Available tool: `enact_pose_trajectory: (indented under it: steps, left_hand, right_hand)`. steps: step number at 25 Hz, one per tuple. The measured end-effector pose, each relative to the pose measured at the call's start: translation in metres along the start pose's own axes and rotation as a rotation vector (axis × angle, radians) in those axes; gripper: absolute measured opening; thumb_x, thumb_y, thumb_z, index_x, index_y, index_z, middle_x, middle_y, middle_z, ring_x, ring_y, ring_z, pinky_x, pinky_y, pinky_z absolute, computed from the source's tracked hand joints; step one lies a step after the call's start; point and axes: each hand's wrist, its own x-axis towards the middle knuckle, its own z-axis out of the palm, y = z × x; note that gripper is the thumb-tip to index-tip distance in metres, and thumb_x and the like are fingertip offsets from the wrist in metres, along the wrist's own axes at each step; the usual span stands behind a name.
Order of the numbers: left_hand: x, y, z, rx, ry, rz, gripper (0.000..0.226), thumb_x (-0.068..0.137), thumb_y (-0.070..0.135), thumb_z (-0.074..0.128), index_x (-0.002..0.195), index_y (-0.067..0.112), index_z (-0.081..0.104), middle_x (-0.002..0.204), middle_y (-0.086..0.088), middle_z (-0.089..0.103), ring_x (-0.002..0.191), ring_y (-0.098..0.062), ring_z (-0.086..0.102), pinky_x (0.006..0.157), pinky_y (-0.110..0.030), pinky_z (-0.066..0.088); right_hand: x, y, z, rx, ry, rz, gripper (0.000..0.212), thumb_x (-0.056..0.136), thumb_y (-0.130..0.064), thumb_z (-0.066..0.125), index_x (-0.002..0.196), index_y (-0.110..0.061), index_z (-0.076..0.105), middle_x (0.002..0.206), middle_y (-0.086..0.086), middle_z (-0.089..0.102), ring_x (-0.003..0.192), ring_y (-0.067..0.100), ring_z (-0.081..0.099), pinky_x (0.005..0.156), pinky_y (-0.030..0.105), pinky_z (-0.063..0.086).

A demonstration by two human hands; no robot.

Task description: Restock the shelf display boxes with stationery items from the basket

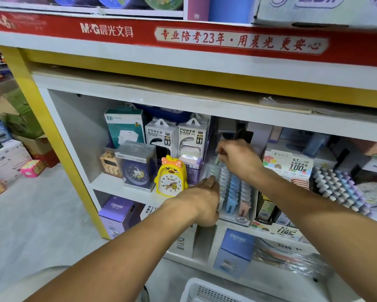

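A: Where does the view sit?
B: On the person's head, looking forward and slightly down at the white shelf (126,188), close enough that both forearms reach in from the bottom edge.
A: Any second angle?
B: No, a single wide-angle view; the red banner (183,35) curves overhead.

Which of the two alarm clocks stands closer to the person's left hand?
The yellow duck-shaped clock, just beside the left hand. The blue round clock sits farther left, inside a clear box.

display box (237,219): clear, on shelf | packets (234,188): pastel, upright rows inside | basket (196,289): white, below
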Motion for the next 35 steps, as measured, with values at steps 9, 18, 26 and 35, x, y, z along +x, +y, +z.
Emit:
enact_pose_trajectory:
  steps: [9,18,26,35]
  left_hand:
    - [0.000,0.003,-0.007,-0.019,-0.005,0.001,0.074,0.096,0.029,0.055,0.155,0.003,0.018,0.164,-0.014,0.013,0.149,-0.028,0.021,0.118,-0.036,0.028]
    - [0.005,0.005,-0.010,-0.108,0.203,-0.048,0.051,0.100,0.026,0.044,0.148,0.011,0.036,0.158,-0.009,0.030,0.145,-0.026,0.029,0.116,-0.043,0.032]
    - [0.053,0.049,0.001,-0.038,0.159,-0.099,0.067,0.102,0.054,0.012,0.158,0.024,-0.006,0.165,0.002,-0.015,0.152,-0.018,-0.016,0.121,-0.048,-0.008]
    - [0.074,0.043,0.017,-0.003,0.104,-0.145,0.065,0.102,0.055,0.007,0.157,0.024,-0.009,0.166,0.000,-0.014,0.151,-0.019,-0.017,0.121,-0.049,-0.009]
  right_hand:
    - [0.015,0.001,0.014,-0.047,-0.198,-0.022,0.015,0.089,-0.006,0.068,0.097,-0.017,0.072,0.103,0.005,0.069,0.090,0.023,0.066,0.087,0.040,0.057]
    - [-0.023,0.001,-0.023,0.289,-0.008,0.171,0.044,0.095,-0.004,0.051,0.131,-0.024,0.065,0.132,-0.001,0.065,0.116,0.018,0.062,0.094,0.019,0.044]
    - [-0.124,0.044,-0.068,-0.011,0.074,0.065,0.044,0.106,-0.032,0.037,0.146,-0.016,0.048,0.150,0.006,0.050,0.137,0.023,0.045,0.118,0.036,0.033]
    - [-0.150,0.050,-0.035,-0.147,-0.311,0.157,0.072,0.103,-0.060,0.008,0.159,-0.017,-0.006,0.167,0.001,-0.016,0.153,0.019,-0.016,0.125,0.044,-0.008]
